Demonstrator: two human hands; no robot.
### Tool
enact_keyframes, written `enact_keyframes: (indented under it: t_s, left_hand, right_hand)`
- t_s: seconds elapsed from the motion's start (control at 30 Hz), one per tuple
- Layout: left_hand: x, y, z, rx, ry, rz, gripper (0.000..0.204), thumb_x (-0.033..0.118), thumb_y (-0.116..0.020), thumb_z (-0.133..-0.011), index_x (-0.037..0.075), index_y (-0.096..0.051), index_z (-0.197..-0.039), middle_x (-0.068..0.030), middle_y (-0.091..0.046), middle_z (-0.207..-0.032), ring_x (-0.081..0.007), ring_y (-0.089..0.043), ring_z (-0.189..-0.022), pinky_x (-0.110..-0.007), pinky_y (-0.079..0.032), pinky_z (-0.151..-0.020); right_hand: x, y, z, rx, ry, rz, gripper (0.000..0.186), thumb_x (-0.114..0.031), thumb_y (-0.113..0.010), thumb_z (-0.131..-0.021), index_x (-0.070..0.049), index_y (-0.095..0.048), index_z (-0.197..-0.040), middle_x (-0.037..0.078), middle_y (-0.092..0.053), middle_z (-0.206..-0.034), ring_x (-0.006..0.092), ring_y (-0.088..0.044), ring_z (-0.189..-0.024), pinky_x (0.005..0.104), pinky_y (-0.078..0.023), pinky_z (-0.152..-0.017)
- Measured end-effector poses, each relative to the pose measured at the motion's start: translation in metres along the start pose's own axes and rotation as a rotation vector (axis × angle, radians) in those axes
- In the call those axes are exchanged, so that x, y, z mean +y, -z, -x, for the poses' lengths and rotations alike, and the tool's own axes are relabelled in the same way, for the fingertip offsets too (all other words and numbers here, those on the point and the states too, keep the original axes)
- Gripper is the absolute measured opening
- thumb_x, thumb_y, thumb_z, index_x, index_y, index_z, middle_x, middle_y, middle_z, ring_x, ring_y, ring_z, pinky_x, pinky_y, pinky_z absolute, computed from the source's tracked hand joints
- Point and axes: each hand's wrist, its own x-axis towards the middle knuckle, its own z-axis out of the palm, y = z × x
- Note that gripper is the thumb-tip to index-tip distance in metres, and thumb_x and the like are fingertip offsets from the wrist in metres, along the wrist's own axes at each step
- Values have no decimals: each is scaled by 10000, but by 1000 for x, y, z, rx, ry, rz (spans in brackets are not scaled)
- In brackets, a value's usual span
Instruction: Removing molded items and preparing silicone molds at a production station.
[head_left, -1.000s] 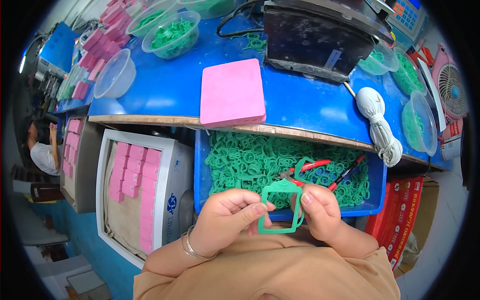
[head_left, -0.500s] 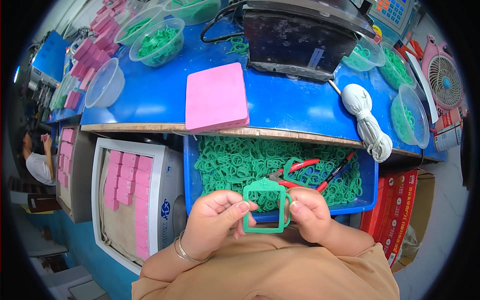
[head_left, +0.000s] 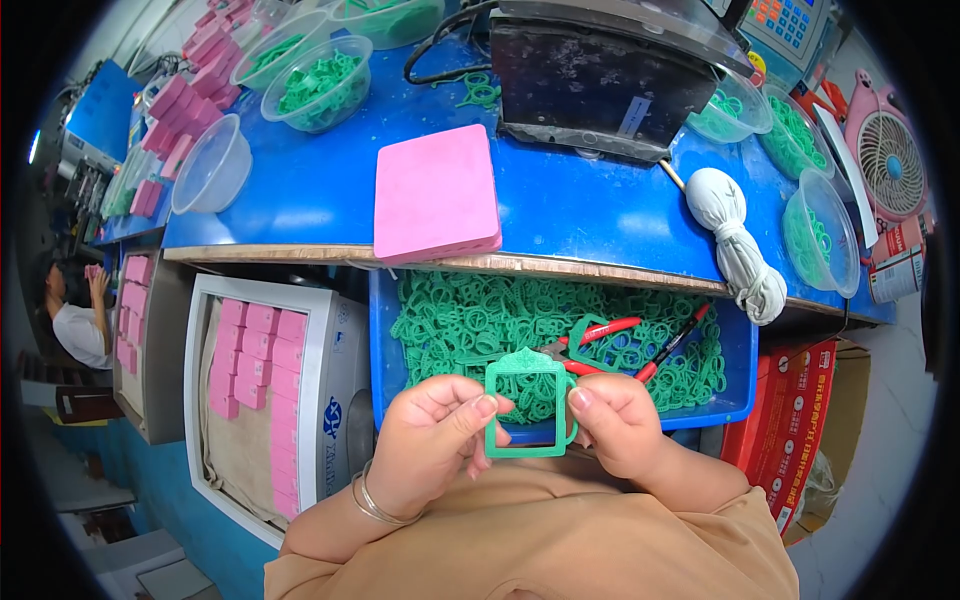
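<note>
A green rectangular frame [head_left: 527, 367] with an ornate, raised top edge stands upright between my hands, its centre open. My left hand [head_left: 432, 432], with bangles at the wrist, pinches its left side between thumb and fingers. My right hand [head_left: 622, 425] pinches at the opposite side, where a thin green loop [head_left: 572, 432] sticks out; whether it is joined to the frame I cannot tell. Just beyond lies a blue bin [head_left: 738, 412] full of small green ring-shaped pieces [head_left: 450, 320]. Red-handled pliers [head_left: 612, 328] rest on these pieces, partly hidden behind the frame and my right hand.
On the blue table [head_left: 300, 200] sit a pink block [head_left: 437, 195], a dark machine [head_left: 600, 100], a cloth bundle [head_left: 738, 245] and several plastic bowls [head_left: 318, 85]. Left of the bin, a white-rimmed box [head_left: 200, 400] holds pink blocks. A red carton [head_left: 790, 430] stands right. Another person [head_left: 80, 330] sits far left.
The green frame has risen slightly and shifted a little left, with both hands still on it. My right thumb has moved slightly up and left along its side.
</note>
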Motion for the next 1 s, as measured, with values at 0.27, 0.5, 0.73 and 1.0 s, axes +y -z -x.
enact_keyframes:
  t_s: [0.27, 0.5, 0.73, 1.0]
  left_hand:
    - [2, 3, -1, -31, 31, -15, 175, 160, -561, -889, -11, -601, -882, -78, -625, -730, -70, -520, -493, -189, -410, -443]
    - [9, -6, 2, -49, 90, -225, 196, 182, -572, -884, 6, -629, -820, -11, -580, -642, -37, -457, -488, -178, -370, -463]
    - [8, -4, 1, -121, 223, -295, 284, 177, -543, -883, 4, -590, -662, -58, -563, -582, -76, -420, -452, -212, -320, -436]
    - [3, 4, 0, -170, 270, 117, 364, 278, -541, -897, 20, -552, -640, -25, -468, -489, -85, -365, -397, -219, -283, -402]
  right_hand:
    - [1, -2, 0, 32, -34, -10, 362, -165, -413, -960, -45, -439, -620, -23, -435, -572, 54, -374, -539, 231, -319, -490]
    - [2, -2, 0, 96, -62, -42, 352, -170, -421, -957, -45, -453, -629, -24, -444, -578, 51, -381, -543, 227, -322, -489]
    - [14, -2, -1, 204, 118, 152, 258, -146, -569, -873, -49, -477, -651, 8, -463, -629, 92, -409, -563, 256, -330, -493]
    - [-7, 11, -14, 115, 856, 1032, 313, -157, -751, -633, -80, -658, -921, 37, -509, -771, 195, -474, -596, 310, -381, -507]
